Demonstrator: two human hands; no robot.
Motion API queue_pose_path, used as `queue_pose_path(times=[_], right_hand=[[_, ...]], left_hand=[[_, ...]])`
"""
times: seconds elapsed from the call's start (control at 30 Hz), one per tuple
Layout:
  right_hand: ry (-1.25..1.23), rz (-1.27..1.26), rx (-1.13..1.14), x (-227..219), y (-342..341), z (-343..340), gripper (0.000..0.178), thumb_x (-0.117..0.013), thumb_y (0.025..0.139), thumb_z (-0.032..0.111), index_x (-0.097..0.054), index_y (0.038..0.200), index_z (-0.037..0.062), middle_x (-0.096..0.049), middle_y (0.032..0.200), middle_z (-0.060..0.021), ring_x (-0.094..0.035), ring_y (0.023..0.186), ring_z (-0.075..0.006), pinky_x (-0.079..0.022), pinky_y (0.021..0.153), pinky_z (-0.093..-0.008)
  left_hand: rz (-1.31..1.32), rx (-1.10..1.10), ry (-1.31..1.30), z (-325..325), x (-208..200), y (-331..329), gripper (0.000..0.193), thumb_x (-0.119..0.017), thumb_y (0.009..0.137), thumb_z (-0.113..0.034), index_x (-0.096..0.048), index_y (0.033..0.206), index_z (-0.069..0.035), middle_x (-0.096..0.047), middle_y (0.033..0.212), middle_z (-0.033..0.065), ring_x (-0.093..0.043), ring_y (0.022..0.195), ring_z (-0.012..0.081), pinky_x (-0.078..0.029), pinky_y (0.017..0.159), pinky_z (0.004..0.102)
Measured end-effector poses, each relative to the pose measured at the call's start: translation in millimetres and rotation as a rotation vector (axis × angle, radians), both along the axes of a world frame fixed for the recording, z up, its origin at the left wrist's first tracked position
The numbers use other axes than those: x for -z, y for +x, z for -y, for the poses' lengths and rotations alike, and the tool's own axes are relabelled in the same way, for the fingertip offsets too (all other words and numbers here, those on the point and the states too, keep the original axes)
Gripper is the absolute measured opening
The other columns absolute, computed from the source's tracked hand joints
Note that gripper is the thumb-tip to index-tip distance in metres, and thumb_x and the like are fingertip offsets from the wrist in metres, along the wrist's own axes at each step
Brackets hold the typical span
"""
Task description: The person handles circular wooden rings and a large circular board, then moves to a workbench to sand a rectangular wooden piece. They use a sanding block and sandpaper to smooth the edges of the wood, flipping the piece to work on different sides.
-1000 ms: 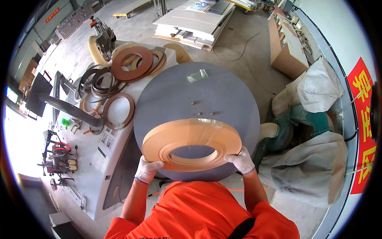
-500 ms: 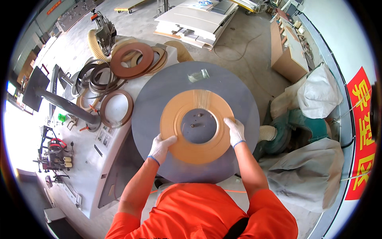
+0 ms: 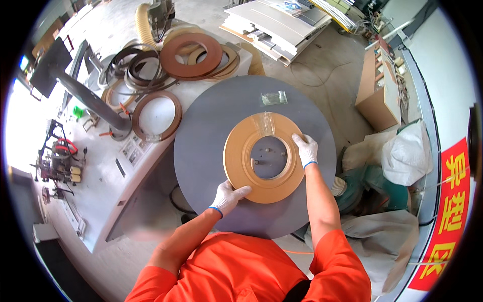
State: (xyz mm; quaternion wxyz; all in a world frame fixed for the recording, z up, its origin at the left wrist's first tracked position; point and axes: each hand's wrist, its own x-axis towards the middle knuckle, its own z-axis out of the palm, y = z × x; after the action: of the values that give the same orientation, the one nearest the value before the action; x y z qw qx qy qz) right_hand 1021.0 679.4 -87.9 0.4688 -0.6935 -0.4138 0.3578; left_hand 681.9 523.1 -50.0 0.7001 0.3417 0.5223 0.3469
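A tan roll of edge banding point(image 3: 236, 157) lies over a large round grey disc point(image 3: 201, 128). Clear tape point(image 3: 265, 124) crosses the far side of the roll. My left hand point(image 3: 229, 197), in a white glove with a blue cuff, grips the roll's near-left rim, thumb on top. On the right rim, my right hand point(image 3: 306, 149), gloved the same way, holds on with its fingers over the upper face. Bolts point(image 3: 257, 162) on the disc show through the roll's hole. Whether the roll rests fully on the disc, I cannot tell.
Crumpled clear tape point(image 3: 274, 97) lies on the disc's far part. Left is a white worktable point(image 3: 108, 194) with a reddish-brown roll point(image 3: 173, 58), dark coils and a grey post point(image 3: 90, 100). Right are a green machine point(image 3: 392, 194) and covered sacks point(image 3: 407, 153). Boards point(image 3: 274, 25) are stacked beyond.
The view has shifted. The roll has moved rightward relative to the disc, so the bolts sit nearer its hole's left side. My left hand has slid toward the roll's near edge.
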Motion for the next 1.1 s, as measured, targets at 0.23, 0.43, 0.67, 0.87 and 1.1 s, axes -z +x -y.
queue_pose_path(times=[0.23, 0.43, 0.67, 0.87, 1.1], right_hand=[[0.000, 0.251, -0.131, -6.1, -1.5, -35.0, 0.041, -0.086, 0.093, 0.030, -0.079, 0.120, -0.0011, -0.082, 0.105, -0.0131, -0.074, 0.092, -0.0212, -0.057, 0.087, -0.0356], [0.082, 1.106, -0.088, -15.1, -45.7, -48.8, 0.055, -0.086, 0.084, 0.043, -0.076, 0.125, 0.0071, -0.064, 0.143, -0.0221, -0.058, 0.137, -0.0411, -0.046, 0.116, -0.0508], [0.029, 1.049, -0.208, 7.7, -113.0, 20.3, 0.071, -0.083, 0.089, 0.039, -0.060, 0.146, 0.0032, -0.050, 0.160, -0.0265, -0.045, 0.151, -0.0435, -0.037, 0.124, -0.0563], [0.016, 1.171, -0.320, -6.0, -137.6, 54.7, 0.081, -0.077, 0.095, 0.045, -0.049, 0.158, 0.0017, -0.040, 0.168, -0.0278, -0.037, 0.157, -0.0447, -0.030, 0.129, -0.0563], [-0.067, 1.197, -0.333, 3.7, -207.7, 129.8, 0.081, -0.063, 0.100, 0.060, -0.053, 0.152, -0.0017, -0.053, 0.157, -0.0274, -0.046, 0.150, -0.0433, -0.027, 0.128, -0.0583]], left_hand=[[-0.006, -0.028, -0.177, -8.1, -2.9, 12.6, 0.035, -0.080, 0.099, -0.028, -0.072, 0.120, 0.000, -0.076, 0.098, 0.0071, -0.072, 0.082, 0.0151, -0.059, 0.071, 0.0308], [-0.133, 0.320, -0.405, -28.5, -9.6, -36.9, 0.048, -0.069, 0.104, -0.045, -0.072, 0.111, 0.002, -0.076, 0.089, 0.0125, -0.073, 0.074, 0.0202, -0.060, 0.067, 0.0328], [-0.388, -0.365, -0.009, 21.5, 4.1, -157.2, 0.032, -0.072, 0.099, -0.031, -0.076, 0.105, 0.000, -0.076, 0.086, 0.0113, -0.072, 0.071, 0.0211, -0.058, 0.068, 0.0359], [-1.448, -0.540, 0.098, 5.6, 33.2, -371.4, 0.085, -0.082, 0.087, -0.046, -0.052, 0.155, -0.006, -0.054, 0.155, 0.0281, -0.058, 0.133, 0.0499, -0.049, 0.111, 0.0544], [-1.650, -0.060, 0.503, 47.0, 60.8, -417.3, 0.088, -0.078, 0.090, -0.046, -0.050, 0.154, 0.008, -0.047, 0.163, 0.0284, -0.042, 0.150, 0.0517, -0.032, 0.126, 0.0594]])
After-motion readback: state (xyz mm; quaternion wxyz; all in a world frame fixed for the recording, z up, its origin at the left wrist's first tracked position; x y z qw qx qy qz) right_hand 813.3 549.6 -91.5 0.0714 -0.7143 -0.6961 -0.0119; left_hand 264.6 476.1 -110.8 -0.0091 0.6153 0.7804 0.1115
